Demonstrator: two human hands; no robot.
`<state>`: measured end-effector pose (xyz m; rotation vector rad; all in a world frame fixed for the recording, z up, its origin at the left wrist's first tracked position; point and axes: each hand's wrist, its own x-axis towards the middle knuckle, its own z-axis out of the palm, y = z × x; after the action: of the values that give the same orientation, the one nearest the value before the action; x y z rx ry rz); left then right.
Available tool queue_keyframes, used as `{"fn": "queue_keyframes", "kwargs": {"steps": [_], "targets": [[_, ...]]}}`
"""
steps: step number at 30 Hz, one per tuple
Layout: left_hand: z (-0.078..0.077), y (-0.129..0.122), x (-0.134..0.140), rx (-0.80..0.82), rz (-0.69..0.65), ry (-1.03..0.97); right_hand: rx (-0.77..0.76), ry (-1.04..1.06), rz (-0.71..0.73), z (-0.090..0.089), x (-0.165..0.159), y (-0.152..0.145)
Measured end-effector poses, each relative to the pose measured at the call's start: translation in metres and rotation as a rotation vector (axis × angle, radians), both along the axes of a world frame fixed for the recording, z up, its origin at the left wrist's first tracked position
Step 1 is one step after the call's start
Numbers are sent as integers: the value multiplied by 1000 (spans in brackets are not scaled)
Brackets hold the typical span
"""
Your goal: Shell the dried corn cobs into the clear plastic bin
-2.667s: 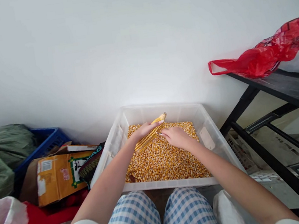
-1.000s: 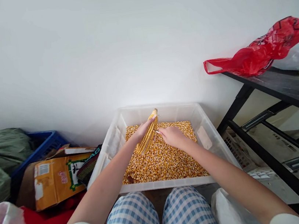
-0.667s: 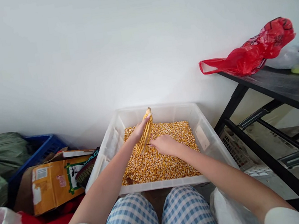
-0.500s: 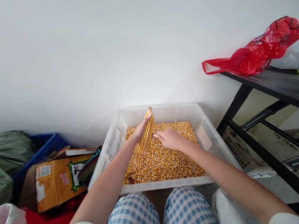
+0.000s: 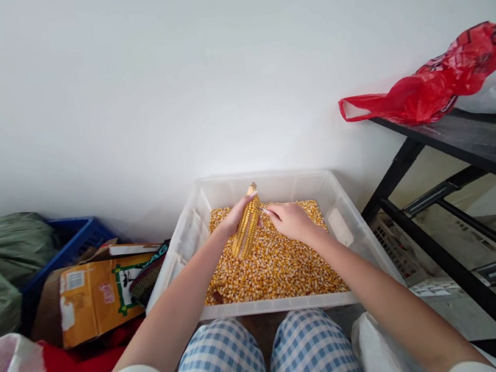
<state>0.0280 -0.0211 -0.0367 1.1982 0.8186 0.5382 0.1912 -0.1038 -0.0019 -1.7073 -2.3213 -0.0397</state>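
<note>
from where i stand, the step in hand seems to be working kernels loose from an ear of corn (image 5: 252,213). the left hand (image 5: 234,215) is closed around the ear, holding it slanted over a clear plastic bin (image 5: 276,191), its pointed end up toward the wall and its blunt end low, near the loose kernels (image 5: 282,270). the right hand (image 5: 293,220) is curled in narrow just beside the ear, thumb and fingertips turned to it; i can't tell whether they pinch something small or quite touch the rows.

the next move, i'd judge, calls for a steady left grip and a firm push along the edge of a bared row, kept over the bin so whatever comes off lands inside.

the ear itself is yellow, long and tapered, with most of its rows full and tightly set. a paler strip runs lengthwise down the face turned to me, seemingly bare of kernels, and the tip is whitish with a small dark end.
</note>
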Motion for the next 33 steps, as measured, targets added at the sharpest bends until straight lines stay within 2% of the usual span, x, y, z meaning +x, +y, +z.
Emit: {"fn": "queue_keyframes", "kwargs": {"steps": [12,16,25,33], "targets": [[-13,4,10,369,238,14,-111,-66,33,-5,-5,-1],[-15,6,12,381,295,17,-88,-59,32,-4,-8,-2],[-16,7,12,367,312,-12,-15,-136,44,-9,-12,-3],[-19,1,17,429,261,10,-67,-216,114,-11,-10,-3]]}}
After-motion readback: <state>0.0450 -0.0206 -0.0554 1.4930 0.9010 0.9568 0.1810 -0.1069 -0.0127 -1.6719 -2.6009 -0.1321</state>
